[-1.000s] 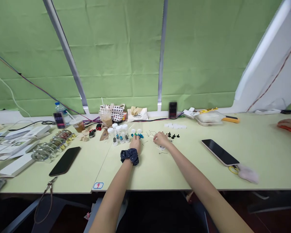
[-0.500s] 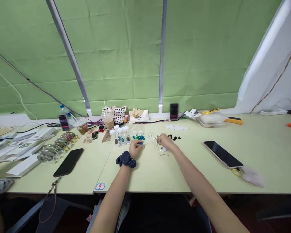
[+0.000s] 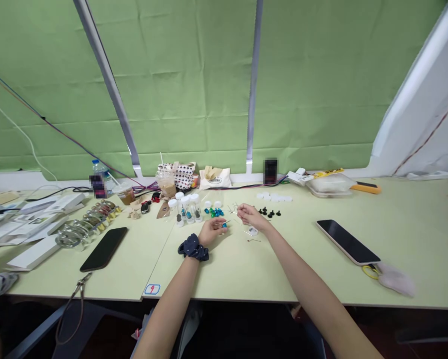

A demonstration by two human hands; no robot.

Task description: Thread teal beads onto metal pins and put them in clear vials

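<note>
Left hand (image 3: 213, 231) pinches a blue piece (image 3: 224, 226) near the green-blue pile (image 3: 214, 213) | right hand (image 3: 248, 216): fingertips together by thin pins (image 3: 254, 241), grip unclear | seemingly done: capped tubes (image 3: 188, 213) with contents | remaining loose on surface (image 3: 239, 274): pile, pins, black pieces (image 3: 271, 214), white caps (image 3: 274, 198)

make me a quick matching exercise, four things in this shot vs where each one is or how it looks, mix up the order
1. scrunchie
2. blue piece
3. black pieces
4. clear tubes

A. right of the right hand
B. standing, with white caps
C. dark blue gathered fabric
D. at the fingertips of the left hand

Pairs: 1-C, 2-D, 3-A, 4-B
</note>
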